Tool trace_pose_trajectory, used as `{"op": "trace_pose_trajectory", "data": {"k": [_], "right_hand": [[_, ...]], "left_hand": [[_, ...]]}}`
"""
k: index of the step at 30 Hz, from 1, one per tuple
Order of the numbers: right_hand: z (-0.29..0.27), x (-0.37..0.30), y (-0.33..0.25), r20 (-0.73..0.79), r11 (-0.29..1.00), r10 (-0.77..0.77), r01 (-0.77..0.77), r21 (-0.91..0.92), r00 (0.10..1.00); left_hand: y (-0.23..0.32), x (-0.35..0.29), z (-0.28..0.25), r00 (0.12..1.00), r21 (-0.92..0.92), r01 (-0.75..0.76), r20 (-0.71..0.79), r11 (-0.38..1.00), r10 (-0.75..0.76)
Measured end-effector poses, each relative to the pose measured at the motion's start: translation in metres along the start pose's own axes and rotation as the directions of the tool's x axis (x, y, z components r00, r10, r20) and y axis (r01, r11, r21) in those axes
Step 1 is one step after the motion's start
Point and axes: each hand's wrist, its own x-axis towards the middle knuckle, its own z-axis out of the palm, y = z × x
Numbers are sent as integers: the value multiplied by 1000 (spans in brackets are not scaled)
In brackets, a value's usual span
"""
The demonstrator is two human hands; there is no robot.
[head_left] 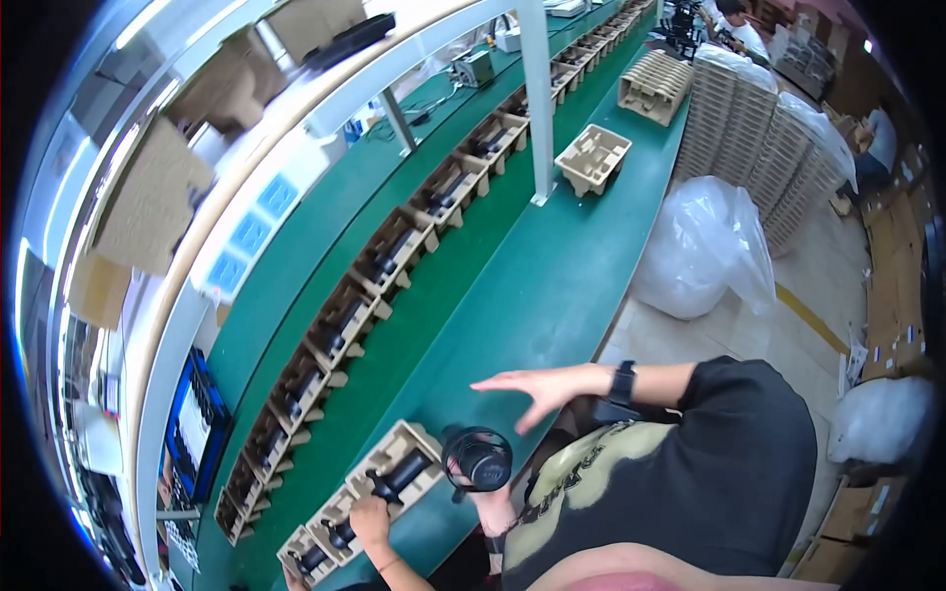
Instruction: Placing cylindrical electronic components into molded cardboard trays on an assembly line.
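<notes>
My left hand [496, 506] holds a black cup-shaped part [485, 463] from below, its round end facing up; most of the fingers are hidden under it. My right hand [540, 387], with a dark watch on its wrist, reaches out over the green bench, fingers stretched and nothing in them. Just left of the cup-shaped part lies a tan moulded-pulp tray [419, 434] with a black handle-like part [402, 477] in it. Another person's hand [371, 519] touches that tray's contents. Further black parts [310, 559] sit in the tray sections towards the lower left.
A row of pulp trays with black parts [389, 258] runs along the green conveyor [424, 305]. An unfilled tray [593, 158] and stacked trays [654, 87] stand farther up the bench, past a white post [538, 98]. Plastic bags [702, 246] and tall tray stacks [734, 123] are at right.
</notes>
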Motion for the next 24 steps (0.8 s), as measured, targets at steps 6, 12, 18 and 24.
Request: {"op": "trace_pose_trajectory", "data": {"k": [6, 12, 18, 24], "right_hand": [[-46, -55, -12, -139, 816, -199, 86, -571, 970], [-221, -131, 73, -739, 800, 268, -570, -188, 619], [-433, -151, 67, -733, 409, -213, -623, -667, 645], [-499, -138, 120, -503, 208, -318, -459, -864, 803]], "left_hand": [[37, 83, 22, 992, -170, 9, 128, 985, 13], [380, 304, 71, 890, -880, 442, 405, 174, -212], [413, 361, 121, 974, -437, 116, -126, 892, -189], [418, 376, 116, 982, -398, 133, -74, 908, -177]]}}
